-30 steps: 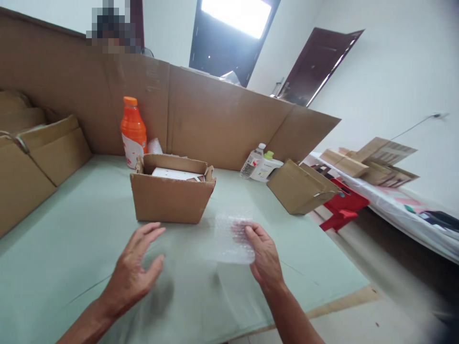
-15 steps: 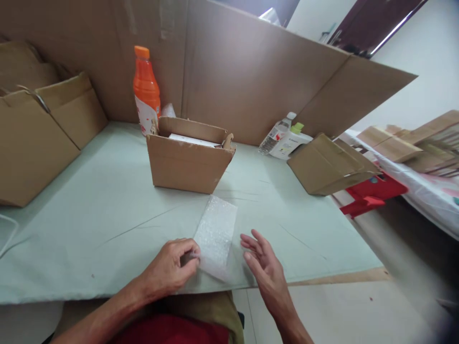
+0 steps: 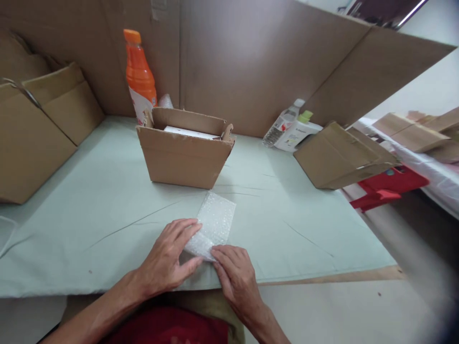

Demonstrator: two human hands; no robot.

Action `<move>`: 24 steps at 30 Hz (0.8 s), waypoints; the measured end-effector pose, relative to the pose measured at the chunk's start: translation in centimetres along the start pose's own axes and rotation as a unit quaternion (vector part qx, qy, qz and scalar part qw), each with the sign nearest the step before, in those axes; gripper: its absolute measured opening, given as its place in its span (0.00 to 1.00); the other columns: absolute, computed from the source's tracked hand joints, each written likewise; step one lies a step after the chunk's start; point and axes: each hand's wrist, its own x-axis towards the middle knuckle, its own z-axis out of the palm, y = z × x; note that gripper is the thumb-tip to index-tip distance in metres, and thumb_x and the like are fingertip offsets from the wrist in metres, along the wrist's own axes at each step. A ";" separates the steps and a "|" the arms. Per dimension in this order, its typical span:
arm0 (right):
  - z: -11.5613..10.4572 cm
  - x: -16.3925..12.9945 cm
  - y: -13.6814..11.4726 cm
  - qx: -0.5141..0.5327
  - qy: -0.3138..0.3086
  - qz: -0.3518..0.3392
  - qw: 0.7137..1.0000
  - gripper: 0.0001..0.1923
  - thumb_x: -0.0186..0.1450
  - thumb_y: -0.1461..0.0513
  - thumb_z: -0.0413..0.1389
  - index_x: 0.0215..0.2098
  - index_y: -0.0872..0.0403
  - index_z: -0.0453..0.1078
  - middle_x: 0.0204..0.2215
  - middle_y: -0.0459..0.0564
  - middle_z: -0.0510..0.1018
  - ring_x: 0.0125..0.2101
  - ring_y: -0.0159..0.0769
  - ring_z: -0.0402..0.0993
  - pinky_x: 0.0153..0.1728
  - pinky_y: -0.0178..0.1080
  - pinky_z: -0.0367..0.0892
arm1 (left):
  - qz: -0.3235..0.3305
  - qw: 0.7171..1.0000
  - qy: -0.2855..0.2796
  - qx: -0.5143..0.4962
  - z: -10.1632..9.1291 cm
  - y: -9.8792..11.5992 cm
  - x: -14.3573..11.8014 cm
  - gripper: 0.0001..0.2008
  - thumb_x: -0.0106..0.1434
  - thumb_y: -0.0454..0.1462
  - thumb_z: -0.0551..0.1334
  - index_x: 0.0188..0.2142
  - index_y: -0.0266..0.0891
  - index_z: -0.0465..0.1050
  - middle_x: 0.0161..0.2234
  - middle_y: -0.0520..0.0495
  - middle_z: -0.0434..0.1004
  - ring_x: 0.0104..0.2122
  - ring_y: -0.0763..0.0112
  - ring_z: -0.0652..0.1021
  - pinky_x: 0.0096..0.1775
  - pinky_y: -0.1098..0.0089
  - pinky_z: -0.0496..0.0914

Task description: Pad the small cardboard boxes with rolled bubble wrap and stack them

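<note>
From the head camera, two hands work at the near edge of the counter (image 3: 107, 191), which is covered with a pale green sheet. One sheet of bubble wrap (image 3: 217, 220) lies flat on the counter just in front of the person. The left hand (image 3: 168, 260) rests palm down with its fingers spread and loose, the fingertips pressing on the near left edge of the bubble wrap; it grips nothing. The right hand (image 3: 234, 274) lies beside it, fingers bent down onto the near corner of the wrap; whether it pinches the edge or only presses on it cannot be told.

Beyond the wrap stands one small open cardboard box (image 3: 184, 155) with one flat white item (image 3: 188, 133) inside. Behind that box stands one orange bottle (image 3: 139, 76) with an orange cap, upright. To the right, two more bottles lie close together: one clear bottle (image 3: 283, 124) and one white bottle (image 3: 299, 134) with a green cap. Just beside them sits one folded cardboard box (image 3: 340, 155). On the left, two larger cardboard boxes (image 3: 36, 138) sit side by side. One tall cardboard wall (image 3: 258, 62) runs along the back of the counter. One red stool (image 3: 390, 186) shows past the right edge.
</note>
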 end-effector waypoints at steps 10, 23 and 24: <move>-1.7 -0.5 0.4 -0.010 0.045 0.051 0.998 0.15 0.68 0.66 0.56 0.53 0.49 0.71 0.49 0.55 0.79 0.48 0.45 0.76 0.47 0.48 0.71 | -0.085 0.996 -0.035 0.020 1.0 -0.4 0.1 0.20 0.66 0.32 0.57 0.57 0.41 0.68 0.45 0.43 0.82 0.39 0.63 0.81 0.43 0.62 0.74; -1.2 0.8 0.0 0.066 -0.039 0.049 0.996 0.12 0.71 0.65 0.53 0.51 0.49 0.70 0.38 0.50 0.82 0.36 0.39 0.77 0.37 0.42 0.71 | -0.092 0.994 -0.039 -0.035 -0.4 0.5 -1.4 0.24 0.64 0.32 0.56 0.60 0.41 0.65 0.43 0.45 0.81 0.40 0.64 0.79 0.46 0.61 0.72; -1.3 0.6 -0.1 0.046 -0.025 0.050 0.997 0.14 0.71 0.65 0.53 0.53 0.48 0.70 0.42 0.51 0.82 0.40 0.41 0.78 0.39 0.43 0.72 | -0.103 0.994 -0.032 -0.022 -0.1 0.3 -1.3 0.23 0.65 0.32 0.56 0.60 0.41 0.65 0.44 0.44 0.81 0.40 0.64 0.79 0.46 0.60 0.72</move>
